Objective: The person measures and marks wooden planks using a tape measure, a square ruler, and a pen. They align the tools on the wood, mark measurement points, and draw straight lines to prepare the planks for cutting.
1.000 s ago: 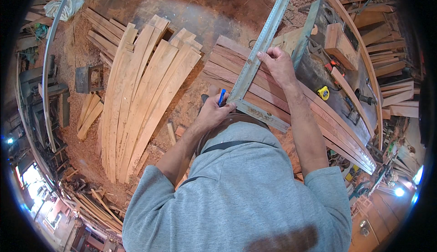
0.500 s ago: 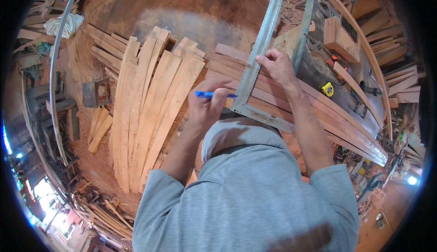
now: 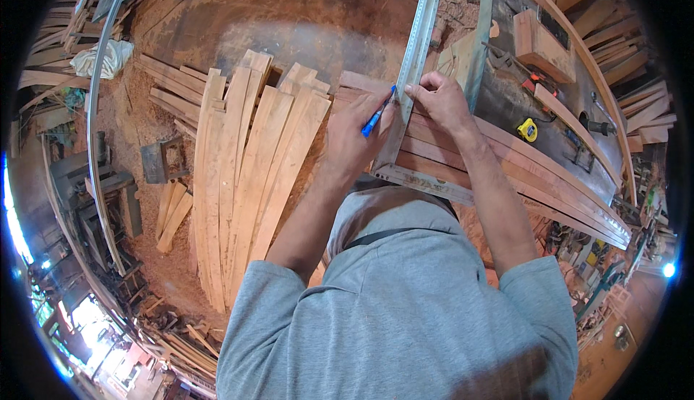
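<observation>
A metal try square (image 3: pixel 418 33) lies across several reddish-brown wooden strips (image 3: pixel 499 156), its long ruled blade pointing away from me and its stock along the near edge. My right hand (image 3: pixel 442 102) pinches the blade about midway, thumb and fingers closed on it. In my left hand (image 3: pixel 356 131) is a blue pen (image 3: pixel 371 121), tilted, with its upper end at the blade's left edge, close to my right thumb. The left fingers partly cover the blade and the strips beneath.
Pale curved boards (image 3: pixel 249 161) lie side by side to the left. On the right, a machine table (image 3: pixel 557 122) bears a yellow tape measure (image 3: pixel 527 130) and a wooden block (image 3: pixel 538 46). A dark stool-like frame (image 3: pixel 160 161) stands left of the boards. Sawdust covers the floor.
My left hand has moved away from me along the blade with the pen, from near the square's corner up to beside my right hand. The right hand keeps its hold on the square.
</observation>
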Demonstrator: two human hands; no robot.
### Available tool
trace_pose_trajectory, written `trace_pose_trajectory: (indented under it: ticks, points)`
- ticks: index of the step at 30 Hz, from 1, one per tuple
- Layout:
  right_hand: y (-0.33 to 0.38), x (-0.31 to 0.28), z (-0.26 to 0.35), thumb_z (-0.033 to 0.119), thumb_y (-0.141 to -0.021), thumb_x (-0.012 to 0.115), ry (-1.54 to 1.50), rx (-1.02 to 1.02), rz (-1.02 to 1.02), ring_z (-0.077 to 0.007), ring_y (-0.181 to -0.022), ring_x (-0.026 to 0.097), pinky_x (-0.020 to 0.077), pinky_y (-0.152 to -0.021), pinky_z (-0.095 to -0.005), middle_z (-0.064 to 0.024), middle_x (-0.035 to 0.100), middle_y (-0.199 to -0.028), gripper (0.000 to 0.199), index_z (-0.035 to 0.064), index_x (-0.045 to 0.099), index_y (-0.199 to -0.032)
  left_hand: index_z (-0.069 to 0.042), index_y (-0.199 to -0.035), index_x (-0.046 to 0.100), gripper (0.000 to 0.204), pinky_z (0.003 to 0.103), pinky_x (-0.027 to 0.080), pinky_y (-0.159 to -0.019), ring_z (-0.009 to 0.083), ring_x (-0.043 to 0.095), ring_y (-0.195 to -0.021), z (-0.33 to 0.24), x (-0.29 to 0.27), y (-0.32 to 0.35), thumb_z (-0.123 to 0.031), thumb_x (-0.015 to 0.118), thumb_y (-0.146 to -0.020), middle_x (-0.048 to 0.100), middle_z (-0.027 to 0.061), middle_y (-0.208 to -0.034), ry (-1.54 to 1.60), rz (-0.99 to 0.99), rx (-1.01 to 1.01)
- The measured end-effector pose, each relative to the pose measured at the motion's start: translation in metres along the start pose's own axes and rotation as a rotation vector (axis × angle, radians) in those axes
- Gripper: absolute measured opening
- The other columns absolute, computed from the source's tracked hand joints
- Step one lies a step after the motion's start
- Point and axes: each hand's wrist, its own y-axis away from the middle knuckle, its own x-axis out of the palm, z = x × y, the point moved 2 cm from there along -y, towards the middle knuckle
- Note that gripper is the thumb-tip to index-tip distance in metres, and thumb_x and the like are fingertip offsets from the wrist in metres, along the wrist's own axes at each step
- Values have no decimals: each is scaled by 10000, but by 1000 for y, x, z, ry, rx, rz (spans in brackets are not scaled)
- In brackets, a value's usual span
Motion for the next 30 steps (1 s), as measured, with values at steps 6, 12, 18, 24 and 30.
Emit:
trace_pose_trajectory:
  ticks: [6,12,18,24,30]
  points:
    - [1,-1,2,333,-875,801,-18,-11,5,-148,-659,596,495,-638,-340,-62,647,-695,331,29,679,-824,-79,-1153,734,249,347,564,-781,287,735,-893,-9,-8,-3,-162,695,-921,738,166,-998,-66,54,-53]
    - [1,-2,2,330,-881,797,16,3,15,-134,-656,579,484,-629,-334,-43,629,-688,334,31,665,-812,-103,-1141,745,235,363,570,-758,300,737,-880,-19,-22,8,-185,683,-929,739,168,-983,-183,234,-227]
    - [-1,0,0,323,-881,795,-76,23,44,-131,-653,593,489,-635,-327,-36,628,-674,329,30,663,-813,-124,-1120,737,247,419,571,-740,328,710,-867,-13,-8,-17,-206,690,-892,728,149,-942,-63,21,-10]
    - [2,-2,2,314,-882,794,-45,36,33,-127,-630,596,488,-614,-322,-36,634,-666,320,26,669,-816,-117,-1123,750,218,371,567,-724,317,726,-849,-15,-25,20,-194,690,-929,737,151,-948,-178,169,-74]
    - [1,-1,5,310,-880,798,-45,6,23,-125,-613,584,481,-595,-325,-30,640,-668,316,28,672,-813,-90,-1113,755,225,370,576,-706,304,731,-821,-35,-50,57,-178,702,-913,743,141,-933,-202,255,-106]
